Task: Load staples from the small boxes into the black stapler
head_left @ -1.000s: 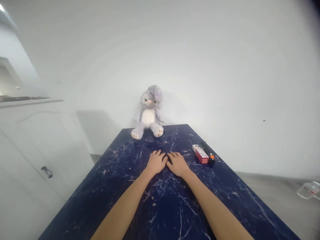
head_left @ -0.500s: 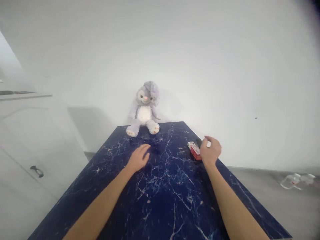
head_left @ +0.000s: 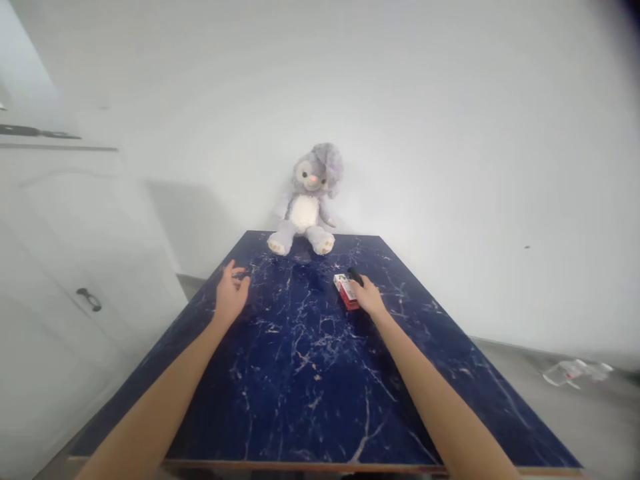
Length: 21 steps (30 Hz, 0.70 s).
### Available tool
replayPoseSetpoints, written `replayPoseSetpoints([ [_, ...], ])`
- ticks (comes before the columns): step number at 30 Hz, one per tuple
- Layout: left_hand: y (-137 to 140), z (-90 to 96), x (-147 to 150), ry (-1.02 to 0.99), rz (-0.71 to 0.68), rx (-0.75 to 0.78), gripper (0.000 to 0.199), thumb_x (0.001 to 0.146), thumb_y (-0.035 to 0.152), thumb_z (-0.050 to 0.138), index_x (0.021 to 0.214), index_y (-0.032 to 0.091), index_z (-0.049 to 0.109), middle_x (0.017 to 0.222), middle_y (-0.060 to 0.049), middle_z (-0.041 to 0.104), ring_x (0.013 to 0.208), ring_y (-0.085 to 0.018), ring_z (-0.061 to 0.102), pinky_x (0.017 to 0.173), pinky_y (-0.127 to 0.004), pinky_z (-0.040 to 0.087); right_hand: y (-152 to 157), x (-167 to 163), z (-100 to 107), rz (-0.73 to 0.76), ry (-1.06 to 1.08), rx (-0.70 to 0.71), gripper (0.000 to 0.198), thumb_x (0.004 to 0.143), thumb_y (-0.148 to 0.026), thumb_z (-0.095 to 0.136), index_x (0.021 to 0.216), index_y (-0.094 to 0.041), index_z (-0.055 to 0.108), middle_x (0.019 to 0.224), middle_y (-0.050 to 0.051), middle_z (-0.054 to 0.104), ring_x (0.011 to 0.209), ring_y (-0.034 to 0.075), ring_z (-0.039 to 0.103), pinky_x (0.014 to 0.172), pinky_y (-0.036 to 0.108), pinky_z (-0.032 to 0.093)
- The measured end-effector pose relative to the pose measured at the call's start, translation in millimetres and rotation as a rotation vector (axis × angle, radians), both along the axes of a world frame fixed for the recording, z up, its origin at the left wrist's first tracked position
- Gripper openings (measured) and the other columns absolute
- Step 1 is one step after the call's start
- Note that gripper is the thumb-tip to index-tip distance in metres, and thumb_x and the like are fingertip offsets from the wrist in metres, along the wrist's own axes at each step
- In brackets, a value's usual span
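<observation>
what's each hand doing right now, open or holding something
Left hand: open, holding nothing, over the table.
Right hand: on the red box and black object; grip cannot be told.

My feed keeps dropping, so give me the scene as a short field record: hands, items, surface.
surface: dark blue marbled tabletop
left hand: left hand open, near the table's left edge, holding nothing
right hand: right hand on the small red and white box; grip unclear
beside box: black stick-shaped object, partly hidden
far edge: grey and white plush rabbit, seated against the wall
</observation>
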<state>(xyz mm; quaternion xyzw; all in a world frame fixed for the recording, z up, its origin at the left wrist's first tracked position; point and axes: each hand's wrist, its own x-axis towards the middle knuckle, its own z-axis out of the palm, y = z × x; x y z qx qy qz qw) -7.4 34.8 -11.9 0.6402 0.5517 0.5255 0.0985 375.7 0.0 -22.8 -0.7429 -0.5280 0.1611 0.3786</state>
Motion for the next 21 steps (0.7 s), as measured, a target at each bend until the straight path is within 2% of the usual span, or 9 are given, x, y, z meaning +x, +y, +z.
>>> replayPoseSetpoints([
  [2,-0.4,-3.7,-1.9,-0.023,-0.01,-0.049,0.065,0.089,0.035,0.054,0.147,0.016,0.031,0.117,-0.008,0.068,0.072,-0.014,0.065,0.081,-0.033,0.054,15.6,-48.5,-1.5,0.061,0.006,0.001,0.043,0.09,-0.044,0.045,0.12,-0.017,0.063,0.101,0.011,0.073,0.088,0.024,0.07,0.077,0.033,0.052],
  [4,-1.8,-6.6,-2.5,-0.028,-0.063,-0.077,0.066,0.09,0.037,0.054,0.148,0.015,0.031,0.114,-0.008,0.069,0.076,-0.015,0.066,0.084,-0.034,0.053,30.9,-97.7,-3.2,0.094,0.004,0.016,0.043,0.092,-0.042,0.042,0.121,-0.017,0.061,0.101,0.012,0.072,0.09,0.026,0.069,0.078,0.035,0.052],
  [8,-6.0,-8.7,5.8,-0.058,-0.065,-0.138,0.066,0.096,0.042,0.043,0.153,0.014,0.025,0.116,-0.009,0.069,0.082,-0.018,0.067,0.088,-0.036,0.05,50.3,-184.6,-8.9,0.095,-0.029,0.024,0.045,0.093,-0.036,0.037,0.129,-0.013,0.052,0.117,0.019,0.065,0.108,0.032,0.064,0.091,0.045,0.049],
  [10,-6.5,-10.6,11.0,0.005,-0.078,-0.217,0.066,0.096,0.044,0.043,0.151,0.01,0.03,0.125,-0.015,0.065,0.1,-0.024,0.067,0.096,-0.04,0.047,54.1,-212.6,-10.7,0.102,-0.046,0.023,0.049,0.092,-0.037,0.039,0.133,-0.012,0.048,0.125,0.022,0.06,0.116,0.034,0.059,0.096,0.049,0.046],
  [13,-4.3,-16.6,13.9,0.137,-0.107,-0.262,0.065,0.096,0.046,0.042,0.148,0.007,0.037,0.14,-0.021,0.054,0.128,-0.032,0.052,0.106,-0.043,0.039,58.9,-225.4,-7.8,0.115,-0.049,0.037,0.06,0.092,-0.041,0.038,0.141,-0.007,0.039,0.133,0.027,0.054,0.123,0.036,0.054,0.1,0.052,0.043],
  [15,-1.5,-21.8,12.2,0.186,-0.098,-0.268,0.063,0.098,0.047,0.036,0.148,0.009,0.036,0.145,-0.021,0.049,0.135,-0.032,0.046,0.109,-0.045,0.035,62.0,-217.5,-3.9,0.135,-0.039,0.053,0.065,0.091,-0.038,0.037,0.146,-0.003,0.029,0.136,0.028,0.052,0.123,0.035,0.054,0.101,0.052,0.042],
  [17,1.6,-26.8,9.5,0.24,-0.093,-0.287,0.062,0.1,0.048,0.03,0.15,0.013,0.034,0.149,-0.02,0.045,0.138,-0.032,0.041,0.111,-0.047,0.032,62.7,-204.1,-2.4,0.214,-0.02,0.062,0.068,0.087,-0.03,0.04,0.149,-0.005,0.025,0.133,0.024,0.057,0.117,0.032,0.059,0.099,0.048,0.045],
  [19,4.6,-31.1,7.1,0.317,-0.081,-0.306,0.062,0.1,0.05,0.028,0.152,0.016,0.03,0.153,-0.019,0.039,0.142,-0.034,0.035,0.112,-0.051,0.028,59.0,-191.4,-5.3,0.333,-0.021,0.065,0.069,0.081,-0.024,0.046,0.147,-0.012,0.032,0.127,0.015,0.064,0.111,0.027,0.063,0.096,0.04,0.049],
  [21,7.5,-33.9,5.2,0.371,-0.05,-0.326,0.064,0.099,0.05,0.029,0.154,0.018,0.028,0.156,-0.02,0.033,0.143,-0.037,0.032,0.112,-0.055,0.027,51.4,-182.6,-11.3,0.433,-0.069,0.113,0.069,0.077,-0.021,0.05,0.145,-0.016,0.037,0.13,0.012,0.063,0.116,0.026,0.061,0.1,0.039,0.047],
])
